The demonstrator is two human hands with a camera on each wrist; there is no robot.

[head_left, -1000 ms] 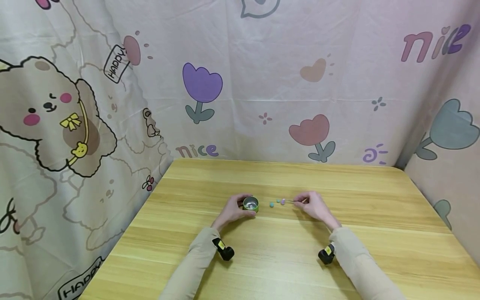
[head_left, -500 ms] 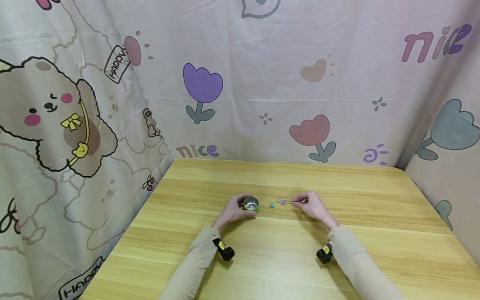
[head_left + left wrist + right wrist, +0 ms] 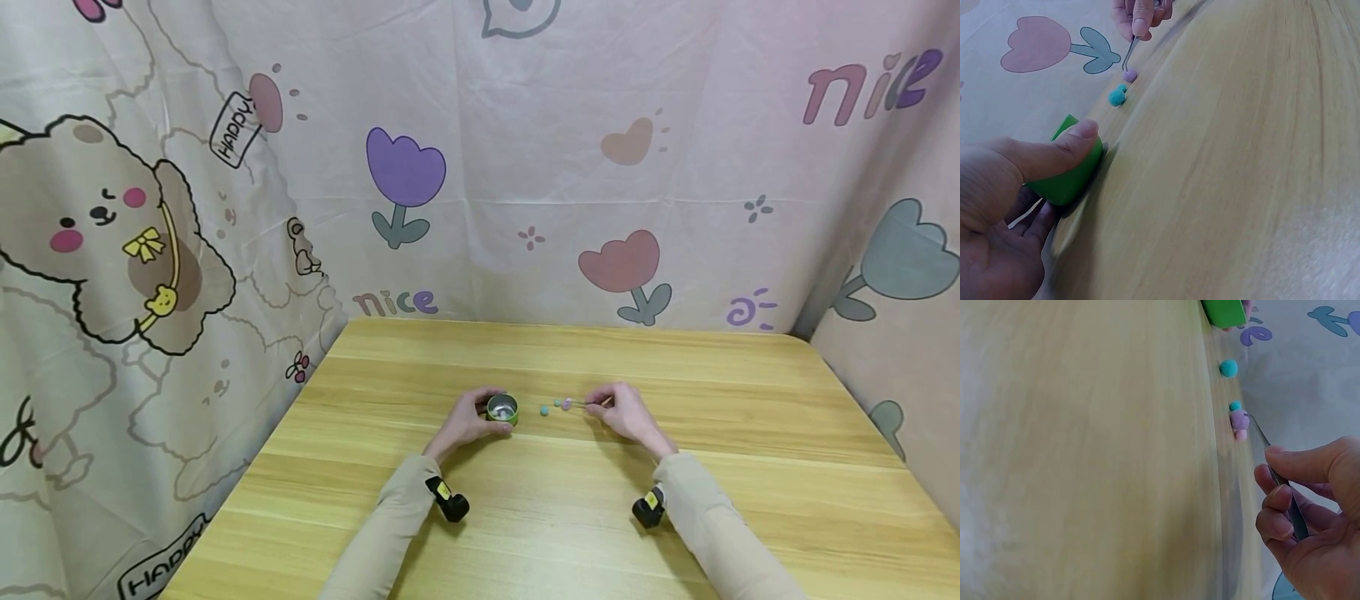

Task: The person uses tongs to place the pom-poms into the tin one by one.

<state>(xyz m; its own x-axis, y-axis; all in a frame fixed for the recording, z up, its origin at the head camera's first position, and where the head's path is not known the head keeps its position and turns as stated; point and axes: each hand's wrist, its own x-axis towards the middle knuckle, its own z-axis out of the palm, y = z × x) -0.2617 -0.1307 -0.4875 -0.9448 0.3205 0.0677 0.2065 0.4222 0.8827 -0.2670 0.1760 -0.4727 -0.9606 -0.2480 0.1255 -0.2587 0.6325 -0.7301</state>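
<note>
My left hand (image 3: 465, 422) holds a small green tin (image 3: 1071, 181), thumb on one side and fingers on the other. The tin stands upright on the table with its silvery inside facing up. In my right hand (image 3: 628, 411) a pair of metal tweezers (image 3: 1298, 517) is gripped between thumb and fingers. Their bent tips are at a purple pom-pom (image 3: 1239, 420); I cannot tell whether they pinch it. A small teal pom-pom (image 3: 1235, 405) and a pink pom-pom (image 3: 1240, 435) lie against the purple one. Closer to the tin lies a larger teal pom-pom (image 3: 1229, 368).
Under everything is a light wood-grain table (image 3: 540, 517). A printed curtain (image 3: 487, 275) hangs along its back edge and at both sides. Black wrist cameras are strapped over both beige sleeves (image 3: 401, 508).
My right hand and the tweezers have shifted very slightly left during the last second. The left hand, the tin and the pom-poms look unmoved.
</note>
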